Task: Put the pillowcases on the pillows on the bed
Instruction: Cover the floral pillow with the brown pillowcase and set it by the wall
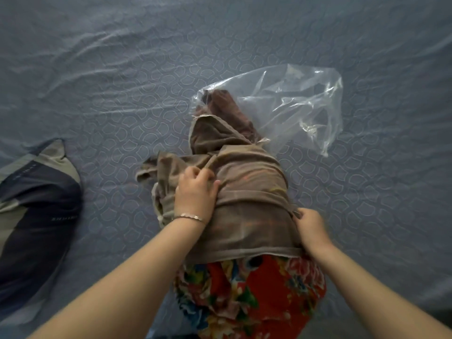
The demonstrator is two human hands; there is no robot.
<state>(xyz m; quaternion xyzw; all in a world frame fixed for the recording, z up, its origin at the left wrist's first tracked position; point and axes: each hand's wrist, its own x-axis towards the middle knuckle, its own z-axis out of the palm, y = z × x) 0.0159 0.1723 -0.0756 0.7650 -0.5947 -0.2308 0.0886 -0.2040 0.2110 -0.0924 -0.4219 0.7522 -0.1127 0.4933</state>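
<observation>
1. Floral pillow (249, 297), red and plump, lies near on the bed (122, 81); its far part is inside the brown pillowcase (252, 192).
2. Left hand (195, 192) clenches bunched cloth and right hand (311, 227) pinches the hem, both placed to drag it nearer.
3. Clear, crinkly plastic bag (293, 101) lies far right, possibly holding a second pillowcase (225, 106).

A pillow (256, 297) lies on the bed (122, 81) nearest the person, its far part inside a pillowcase (252, 192). Behind it, a plastic bag (293, 104) lies to the right, with another cloth (225, 108) partly in its mouth. A second pillow (36, 204) lies well apart at the left edge
</observation>
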